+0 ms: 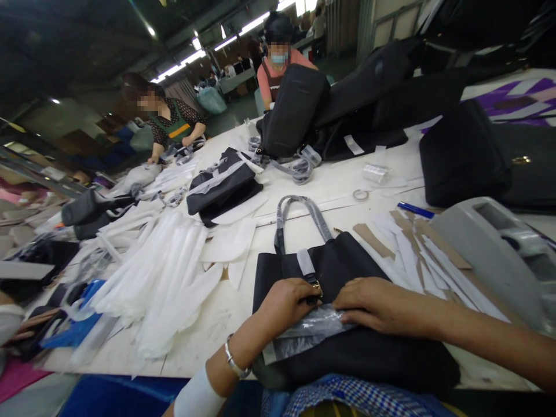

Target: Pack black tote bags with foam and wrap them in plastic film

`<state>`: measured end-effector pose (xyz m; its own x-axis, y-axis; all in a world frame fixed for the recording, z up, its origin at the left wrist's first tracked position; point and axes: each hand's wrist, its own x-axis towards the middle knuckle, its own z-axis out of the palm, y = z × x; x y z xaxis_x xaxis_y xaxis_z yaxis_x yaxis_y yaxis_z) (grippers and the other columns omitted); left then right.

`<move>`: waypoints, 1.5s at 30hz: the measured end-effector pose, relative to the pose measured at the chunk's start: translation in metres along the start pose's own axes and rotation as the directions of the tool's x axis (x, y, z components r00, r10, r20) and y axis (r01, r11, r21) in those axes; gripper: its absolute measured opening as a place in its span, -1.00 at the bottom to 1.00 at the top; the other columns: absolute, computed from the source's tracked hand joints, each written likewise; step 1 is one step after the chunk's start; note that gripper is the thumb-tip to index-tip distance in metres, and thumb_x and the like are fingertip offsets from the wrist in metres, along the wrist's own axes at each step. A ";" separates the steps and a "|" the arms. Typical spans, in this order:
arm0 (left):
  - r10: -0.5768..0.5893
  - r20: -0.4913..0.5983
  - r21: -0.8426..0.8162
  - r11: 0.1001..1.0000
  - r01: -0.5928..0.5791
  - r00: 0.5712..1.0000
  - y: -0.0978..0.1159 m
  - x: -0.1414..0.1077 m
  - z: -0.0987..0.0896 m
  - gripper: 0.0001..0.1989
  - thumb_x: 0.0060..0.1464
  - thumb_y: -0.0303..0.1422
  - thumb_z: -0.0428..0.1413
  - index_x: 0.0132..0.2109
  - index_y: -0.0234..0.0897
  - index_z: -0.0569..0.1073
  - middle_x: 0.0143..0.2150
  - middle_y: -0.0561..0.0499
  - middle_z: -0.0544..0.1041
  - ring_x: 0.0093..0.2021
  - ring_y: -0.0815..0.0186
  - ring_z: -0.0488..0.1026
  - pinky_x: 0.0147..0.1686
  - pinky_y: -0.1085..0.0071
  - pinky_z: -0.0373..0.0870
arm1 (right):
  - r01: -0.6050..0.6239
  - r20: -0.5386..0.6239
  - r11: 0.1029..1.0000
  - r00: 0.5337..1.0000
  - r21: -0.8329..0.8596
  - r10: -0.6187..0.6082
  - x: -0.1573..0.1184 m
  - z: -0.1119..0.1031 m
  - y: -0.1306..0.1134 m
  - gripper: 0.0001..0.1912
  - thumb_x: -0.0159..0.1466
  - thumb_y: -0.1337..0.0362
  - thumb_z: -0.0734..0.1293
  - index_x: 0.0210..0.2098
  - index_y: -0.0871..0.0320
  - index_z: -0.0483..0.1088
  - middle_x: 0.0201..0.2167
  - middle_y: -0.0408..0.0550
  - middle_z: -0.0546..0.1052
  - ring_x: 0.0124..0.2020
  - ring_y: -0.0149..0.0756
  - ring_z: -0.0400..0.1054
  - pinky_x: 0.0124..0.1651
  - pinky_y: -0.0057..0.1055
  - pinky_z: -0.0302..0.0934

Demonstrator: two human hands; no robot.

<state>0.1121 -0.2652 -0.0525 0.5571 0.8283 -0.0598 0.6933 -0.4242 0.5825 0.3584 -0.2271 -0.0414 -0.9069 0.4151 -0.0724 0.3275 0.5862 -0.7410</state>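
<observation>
A black handbag (356, 255) lies at the table's front edge, its handles (316, 215) wrapped in clear film and pointing away from me. My left hand (286, 301) is closed on a short black strap with a gold buckle (318, 288) at the middle of the bag. White wrapping (306, 262) covers part of the strap just above. A crinkled clear plastic sheet (315, 325) lies across the bag below the buckle. The fingers of my right hand (369, 301) are bent together on its right end; the fingertips are partly hidden.
To the left lie white foam sheets (143, 272) in a pile. A tape dispenser (495, 249) and paper strips (417, 255) are at the right. More black bags (295, 110) stand farther back. Two people work across the table; another person's hand (37, 324) shows at far left.
</observation>
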 end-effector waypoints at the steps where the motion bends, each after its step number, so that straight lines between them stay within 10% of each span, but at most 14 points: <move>1: 0.008 0.031 -0.002 1.000 -0.008 0.999 0.002 -0.001 -0.001 -0.74 0.19 -0.36 0.15 0.03 -0.19 0.56 -0.03 -0.03 0.62 -0.03 0.26 0.55 0.04 0.38 0.45 | 0.004 0.003 1.000 1.000 -0.005 -0.004 -0.001 0.000 0.000 -0.66 0.39 0.12 0.19 -0.04 0.10 0.53 -0.17 0.03 0.61 -0.10 -0.16 0.46 -0.02 -0.31 0.23; 8: -0.050 0.144 0.105 0.994 0.035 0.988 0.011 -0.009 -0.003 -0.57 0.20 -0.59 -0.03 0.13 -0.18 0.49 0.19 0.01 0.48 0.17 0.26 0.43 0.18 0.33 0.37 | -0.058 -0.033 0.994 0.998 -0.095 0.055 -0.010 0.002 -0.007 -0.65 0.36 0.07 0.24 -0.01 0.07 0.52 -0.19 0.03 0.61 -0.13 -0.08 0.48 -0.08 -0.27 0.26; 15: -0.064 0.113 0.042 0.997 0.059 0.992 0.016 -0.011 -0.007 -0.67 0.19 -0.36 0.15 0.11 -0.24 0.49 0.19 -0.08 0.47 0.18 0.20 0.42 0.20 0.32 0.32 | -0.149 -0.028 0.981 0.989 -0.127 0.147 -0.015 0.007 -0.014 -0.72 0.30 0.11 0.31 -0.07 0.06 0.52 -0.19 0.00 0.60 -0.14 -0.06 0.48 -0.10 -0.26 0.25; 21: -0.183 0.096 -0.114 0.974 0.194 0.978 0.020 -0.016 -0.018 -0.65 0.36 -0.24 -0.11 -0.04 -0.23 0.54 -0.14 -0.02 0.61 -0.13 0.28 0.54 -0.06 0.41 0.40 | -0.050 -0.123 0.998 0.991 -0.039 0.045 -0.015 0.001 -0.017 -0.77 0.36 0.20 0.24 -0.09 0.07 0.49 -0.17 -0.03 0.58 -0.13 -0.19 0.44 -0.09 -0.33 0.25; 29: -0.170 0.373 -0.459 0.821 0.341 0.912 0.029 -0.027 -0.042 -0.65 0.29 -0.12 -0.01 -0.12 -0.30 0.51 -0.38 0.04 0.54 -0.40 0.36 0.49 -0.42 0.53 0.36 | -0.001 -0.230 0.999 0.973 0.044 0.011 -0.017 0.003 -0.015 -0.77 0.34 0.18 0.27 -0.09 0.06 0.50 -0.16 0.00 0.58 -0.12 -0.19 0.46 -0.04 -0.29 0.33; 36: -0.224 -0.176 -0.015 0.974 0.225 0.959 0.031 -0.034 -0.023 -0.65 0.24 -0.24 0.10 0.14 -0.19 0.42 0.09 -0.10 0.52 0.08 0.18 0.45 0.11 0.23 0.38 | -0.012 -0.445 0.962 0.888 -0.274 -0.116 -0.012 0.015 -0.002 -0.59 0.35 0.28 0.25 0.18 0.01 0.35 0.20 0.01 0.42 0.19 -0.09 0.28 0.24 -0.07 0.19; 40: -0.067 -0.104 0.167 0.982 0.084 0.992 0.033 -0.050 0.002 -0.51 0.29 -0.21 0.03 0.31 -0.18 0.23 0.35 -0.11 0.27 0.35 0.15 0.17 0.31 0.09 0.15 | 0.161 -0.189 0.893 0.947 -0.421 -0.260 -0.011 0.034 0.004 -0.48 0.36 0.31 0.24 0.30 0.03 0.20 0.30 -0.02 0.30 0.32 -0.10 0.13 0.35 0.03 0.03; 45: -0.094 0.001 0.365 0.927 0.087 0.996 0.018 -0.062 0.029 -0.54 0.36 -0.38 -0.14 0.35 -0.11 0.14 0.39 -0.04 0.19 0.40 0.19 0.08 0.35 -0.02 0.04 | 0.070 -0.122 0.908 0.984 -0.413 -0.131 -0.008 0.058 0.020 -0.37 0.31 0.31 0.29 0.34 0.06 0.12 0.31 0.01 0.28 0.34 0.02 0.08 0.32 0.18 0.01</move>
<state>0.1031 -0.3349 -0.0622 0.4898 0.8642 -0.1149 0.8581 -0.4546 0.2388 0.3567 -0.2590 -0.0941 -0.9029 0.4162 0.1073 0.3434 0.8487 -0.4023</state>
